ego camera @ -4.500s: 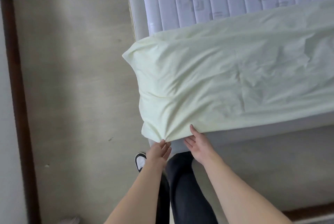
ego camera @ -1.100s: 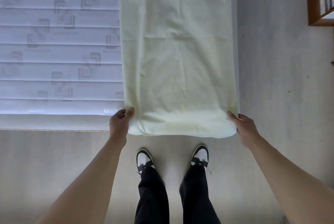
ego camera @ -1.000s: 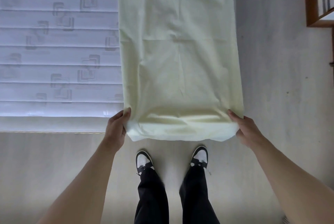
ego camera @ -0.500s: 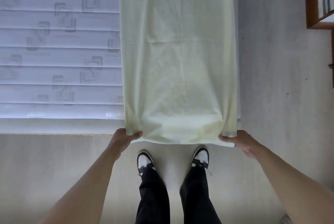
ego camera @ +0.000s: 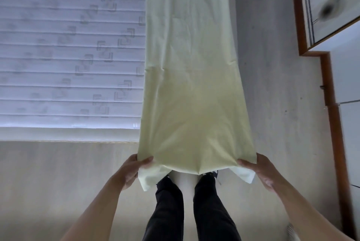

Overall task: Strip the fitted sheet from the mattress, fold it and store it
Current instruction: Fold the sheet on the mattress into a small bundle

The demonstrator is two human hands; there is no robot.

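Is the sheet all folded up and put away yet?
Not yet. The sheet is already off the mattress and folded into a long strip. The left hand and right hand each grip a near corner, lifting that end. More folds and storing remain.

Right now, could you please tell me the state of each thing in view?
sheet: folded into a long strip, near end lifted off the mattress, far part lying on it
mattress: bare, quilted top exposed
left hand: gripping the sheet's near left corner
right hand: gripping the near right corner
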